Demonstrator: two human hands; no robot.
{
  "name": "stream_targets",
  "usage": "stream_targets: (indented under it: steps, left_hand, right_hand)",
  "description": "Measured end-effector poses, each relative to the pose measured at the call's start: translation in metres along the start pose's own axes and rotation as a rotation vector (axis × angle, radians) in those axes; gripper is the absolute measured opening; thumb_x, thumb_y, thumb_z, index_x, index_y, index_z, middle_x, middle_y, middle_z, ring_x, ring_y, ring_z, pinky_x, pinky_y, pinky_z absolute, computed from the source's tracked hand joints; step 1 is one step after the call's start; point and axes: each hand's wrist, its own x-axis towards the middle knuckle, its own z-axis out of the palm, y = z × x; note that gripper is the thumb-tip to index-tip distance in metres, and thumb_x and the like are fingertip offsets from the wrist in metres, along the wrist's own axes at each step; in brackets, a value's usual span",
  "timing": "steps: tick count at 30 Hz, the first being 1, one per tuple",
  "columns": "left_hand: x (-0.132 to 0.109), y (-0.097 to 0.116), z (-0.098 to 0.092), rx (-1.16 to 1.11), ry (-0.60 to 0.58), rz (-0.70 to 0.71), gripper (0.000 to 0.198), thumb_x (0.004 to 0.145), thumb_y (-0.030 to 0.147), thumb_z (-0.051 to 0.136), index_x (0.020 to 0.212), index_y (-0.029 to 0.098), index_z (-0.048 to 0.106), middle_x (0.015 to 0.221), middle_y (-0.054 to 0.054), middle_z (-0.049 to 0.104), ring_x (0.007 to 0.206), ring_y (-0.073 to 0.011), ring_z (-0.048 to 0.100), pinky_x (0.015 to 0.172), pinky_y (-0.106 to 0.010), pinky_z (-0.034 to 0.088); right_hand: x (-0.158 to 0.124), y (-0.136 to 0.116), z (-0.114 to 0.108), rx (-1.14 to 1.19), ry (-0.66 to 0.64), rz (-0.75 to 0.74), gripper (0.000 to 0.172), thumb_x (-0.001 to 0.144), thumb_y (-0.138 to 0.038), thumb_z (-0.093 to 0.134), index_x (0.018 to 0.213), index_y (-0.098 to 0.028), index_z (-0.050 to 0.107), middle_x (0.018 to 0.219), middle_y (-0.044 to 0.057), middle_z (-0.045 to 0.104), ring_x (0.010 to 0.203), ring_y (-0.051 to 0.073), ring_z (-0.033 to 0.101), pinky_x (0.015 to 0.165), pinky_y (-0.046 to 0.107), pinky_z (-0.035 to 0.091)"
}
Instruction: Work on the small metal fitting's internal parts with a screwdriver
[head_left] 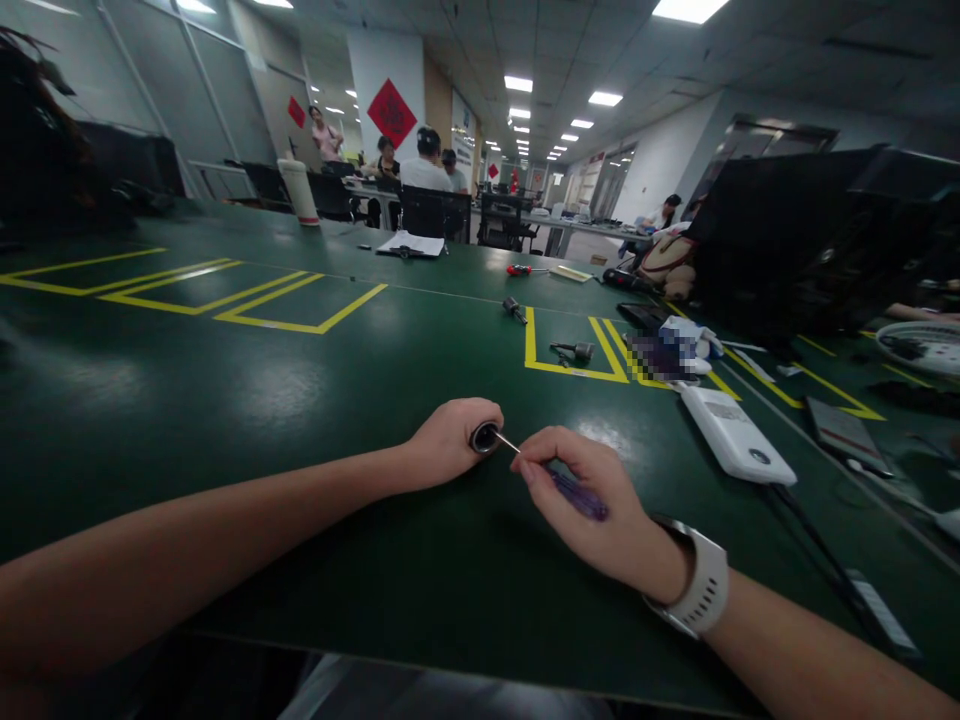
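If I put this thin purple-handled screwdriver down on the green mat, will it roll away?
Probably light: the right hand holds the thin purple-handled screwdriver with fingers alone. Its round-looking handle may roll on the flat green mat.

Left of the left hand (pixel 448 442) the table (pixel 225 400) lies bare to its left edge. Between the hands a screwdriver (pixel 579 498), tip in a black part (pixel 484 437), bars the gap. Right of the right hand (pixel 615 535), a white box (pixel 731 432) and its cable (pixel 817 545) block the way toward the right edge.
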Motion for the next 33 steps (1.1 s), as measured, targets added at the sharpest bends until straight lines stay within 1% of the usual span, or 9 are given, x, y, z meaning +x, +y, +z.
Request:
stream_targets:
  steps: [4, 7, 10, 15, 17, 21, 26, 29, 33]
  left_hand:
    - [0.000, 0.001, 0.001, 0.027, -0.008, 0.043, 0.009, 0.073, 0.013, 0.051, 0.066, 0.017, 0.050, 0.065, 0.002, 0.051, 0.061, -0.0119, 0.049, 0.059, -0.024, 0.036]
    - [0.000, 0.001, 0.001, 0.074, -0.020, 0.070, 0.008, 0.073, 0.012, 0.050, 0.067, 0.017, 0.050, 0.066, 0.001, 0.052, 0.063, -0.0126, 0.050, 0.062, -0.025, 0.037]
    - [-0.001, 0.000, 0.001, 0.106, -0.045, 0.100, 0.006, 0.073, 0.012, 0.051, 0.070, 0.017, 0.052, 0.069, 0.000, 0.055, 0.067, -0.0138, 0.051, 0.065, -0.026, 0.038]
    - [0.000, 0.000, 0.000, 0.082, -0.062, 0.114, 0.007, 0.074, 0.011, 0.050, 0.070, 0.016, 0.053, 0.068, 0.001, 0.055, 0.065, -0.0126, 0.051, 0.062, -0.025, 0.038]
    - [0.001, -0.001, 0.000, 0.080, -0.060, 0.093, 0.006, 0.073, 0.011, 0.051, 0.070, 0.016, 0.053, 0.068, 0.001, 0.054, 0.064, -0.0121, 0.051, 0.060, -0.024, 0.038]
    - [0.002, -0.001, 0.001, 0.129, -0.051, 0.020, 0.007, 0.073, 0.010, 0.051, 0.069, 0.016, 0.052, 0.067, 0.002, 0.053, 0.062, -0.0113, 0.050, 0.057, -0.022, 0.036]
    - [0.001, 0.001, 0.002, 0.255, -0.061, 0.043, 0.008, 0.072, 0.009, 0.051, 0.068, 0.015, 0.052, 0.066, 0.001, 0.053, 0.064, -0.0130, 0.050, 0.060, -0.025, 0.037]
    - [0.001, 0.003, 0.001, 0.322, -0.094, 0.085, 0.010, 0.071, 0.006, 0.050, 0.069, 0.015, 0.053, 0.067, 0.000, 0.054, 0.066, -0.0146, 0.052, 0.063, -0.027, 0.037]
    - [0.002, 0.001, 0.001, 0.306, -0.104, 0.113, 0.010, 0.073, 0.006, 0.049, 0.069, 0.015, 0.053, 0.067, 0.000, 0.054, 0.065, -0.0140, 0.051, 0.064, -0.027, 0.037]
  right_hand:
    - [-0.001, -0.001, 0.002, -0.145, -0.042, -0.119, 0.010, 0.082, -0.013, 0.049, 0.085, -0.017, 0.058, 0.079, 0.005, 0.062, 0.074, 0.015, 0.058, 0.068, 0.030, 0.047]
    - [-0.001, 0.000, 0.002, -0.139, -0.051, -0.099, 0.011, 0.082, -0.013, 0.050, 0.084, -0.017, 0.060, 0.079, 0.005, 0.063, 0.075, 0.016, 0.058, 0.070, 0.031, 0.047]
    - [0.002, 0.005, -0.001, 0.024, 0.004, 0.074, 0.010, 0.082, -0.019, 0.054, 0.077, -0.017, 0.063, 0.073, 0.003, 0.063, 0.067, 0.015, 0.058, 0.064, 0.030, 0.046]
    - [0.009, 0.022, -0.001, 0.656, 0.069, 0.457, 0.012, 0.078, -0.025, 0.060, 0.073, -0.015, 0.063, 0.070, 0.003, 0.065, 0.061, 0.012, 0.056, 0.059, 0.027, 0.046]
    - [0.010, 0.027, 0.000, 0.747, 0.090, 0.516, 0.011, 0.078, -0.024, 0.060, 0.072, -0.015, 0.062, 0.068, 0.002, 0.064, 0.059, 0.012, 0.056, 0.058, 0.026, 0.045]
    - [0.006, 0.024, 0.002, 0.447, 0.119, 0.293, 0.012, 0.081, -0.024, 0.057, 0.072, -0.016, 0.061, 0.068, 0.002, 0.062, 0.062, 0.012, 0.055, 0.058, 0.026, 0.043]
    - [0.000, 0.011, 0.004, -0.049, -0.011, -0.050, 0.012, 0.084, -0.016, 0.051, 0.077, -0.015, 0.060, 0.073, 0.003, 0.058, 0.068, 0.013, 0.053, 0.064, 0.028, 0.041]
    - [0.001, 0.012, 0.004, 0.004, -0.035, 0.016, 0.012, 0.083, -0.018, 0.052, 0.075, -0.015, 0.060, 0.072, 0.003, 0.058, 0.067, 0.013, 0.053, 0.064, 0.029, 0.041]
    - [0.009, 0.025, 0.001, 0.463, 0.052, 0.334, 0.013, 0.079, -0.024, 0.058, 0.070, -0.016, 0.062, 0.068, 0.002, 0.062, 0.062, 0.013, 0.055, 0.060, 0.028, 0.043]
